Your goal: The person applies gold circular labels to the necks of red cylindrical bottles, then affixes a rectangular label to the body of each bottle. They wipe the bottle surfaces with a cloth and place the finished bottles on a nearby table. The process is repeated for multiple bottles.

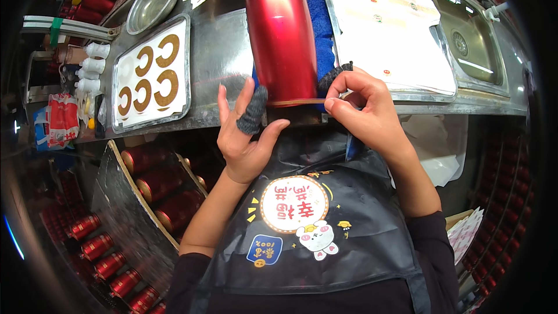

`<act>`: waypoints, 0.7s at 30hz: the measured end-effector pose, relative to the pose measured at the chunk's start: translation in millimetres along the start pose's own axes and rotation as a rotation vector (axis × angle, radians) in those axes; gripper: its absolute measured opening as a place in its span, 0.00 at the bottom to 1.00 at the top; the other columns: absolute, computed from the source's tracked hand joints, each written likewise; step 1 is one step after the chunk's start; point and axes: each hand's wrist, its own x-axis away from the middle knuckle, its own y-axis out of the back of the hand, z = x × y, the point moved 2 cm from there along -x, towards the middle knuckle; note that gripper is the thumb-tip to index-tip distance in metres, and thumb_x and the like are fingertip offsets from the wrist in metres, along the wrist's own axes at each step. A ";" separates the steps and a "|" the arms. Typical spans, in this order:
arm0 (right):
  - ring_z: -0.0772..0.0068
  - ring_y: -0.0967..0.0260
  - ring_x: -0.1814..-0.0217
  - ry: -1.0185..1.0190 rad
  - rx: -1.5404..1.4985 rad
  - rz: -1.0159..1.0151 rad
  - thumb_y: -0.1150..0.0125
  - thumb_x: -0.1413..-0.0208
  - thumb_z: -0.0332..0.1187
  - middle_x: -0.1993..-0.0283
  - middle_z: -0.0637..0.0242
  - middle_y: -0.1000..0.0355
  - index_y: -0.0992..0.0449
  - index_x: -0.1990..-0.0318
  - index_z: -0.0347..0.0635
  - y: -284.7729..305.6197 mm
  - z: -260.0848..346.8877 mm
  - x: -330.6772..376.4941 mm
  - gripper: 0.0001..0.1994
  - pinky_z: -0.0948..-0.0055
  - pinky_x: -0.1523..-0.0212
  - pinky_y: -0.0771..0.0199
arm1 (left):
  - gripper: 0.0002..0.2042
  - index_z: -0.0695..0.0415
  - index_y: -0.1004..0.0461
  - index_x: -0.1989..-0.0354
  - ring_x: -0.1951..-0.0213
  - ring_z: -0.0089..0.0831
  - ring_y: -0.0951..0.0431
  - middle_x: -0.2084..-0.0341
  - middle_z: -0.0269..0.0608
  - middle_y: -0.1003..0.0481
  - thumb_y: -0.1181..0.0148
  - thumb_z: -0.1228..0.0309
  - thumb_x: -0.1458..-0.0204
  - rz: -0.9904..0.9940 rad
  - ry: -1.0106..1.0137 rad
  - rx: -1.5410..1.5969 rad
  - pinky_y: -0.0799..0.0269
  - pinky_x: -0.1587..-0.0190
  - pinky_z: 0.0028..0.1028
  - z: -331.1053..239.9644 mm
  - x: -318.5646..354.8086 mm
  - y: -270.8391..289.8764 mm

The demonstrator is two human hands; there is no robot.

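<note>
A large glossy red bottle-shaped vessel (283,38) lies with its narrow neck pointing away from me and its broad end toward me. A blue towel (321,26) is under it. Along the rim of the broad end runs a thin brownish strip (299,103). My right hand (372,107) pinches the strip's right end between thumb and finger. To the left of the vessel's near end, my left hand (238,136) is open with its fingers spread. Dark fabric sleeves cover one finger on each hand.
On the left, a metal tray (187,75) bears a white sheet with several gold C-shaped pieces. A metal bowl (152,3) stands beyond it. White printed sheets (383,35) lie on a tray at right, beside a sink (465,40). Red vessels (168,209) fill a wooden-edged compartment below.
</note>
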 end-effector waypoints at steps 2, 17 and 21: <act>0.90 0.35 0.69 0.054 -0.003 -0.020 0.36 0.46 0.25 0.64 0.72 0.34 0.26 0.70 0.36 1.3 5.7 2.7 0.04 0.86 0.70 0.37 | 0.24 0.67 0.20 0.49 0.41 0.49 0.22 0.40 0.57 0.25 0.23 0.71 0.56 0.014 0.005 0.018 0.53 0.29 0.61 0.6 7.7 0.8; 0.86 0.32 0.70 -0.023 -0.093 -0.017 0.39 0.46 0.25 0.68 0.70 0.28 0.26 0.69 0.33 5.0 -1.7 1.2 0.04 0.82 0.71 0.32 | 0.18 0.63 0.18 0.53 0.38 0.50 0.25 0.37 0.55 0.27 0.26 0.71 0.52 0.063 -0.055 -0.037 0.60 0.28 0.62 -3.0 5.4 -0.6; 0.87 0.32 0.70 -0.027 -0.087 -0.014 0.39 0.45 0.25 0.68 0.70 0.28 0.26 0.69 0.33 4.5 -4.7 0.2 0.04 0.82 0.71 0.33 | 0.17 0.60 0.17 0.54 0.38 0.53 0.25 0.36 0.55 0.28 0.26 0.71 0.53 0.051 -0.083 -0.101 0.61 0.29 0.64 -9.3 0.6 -1.9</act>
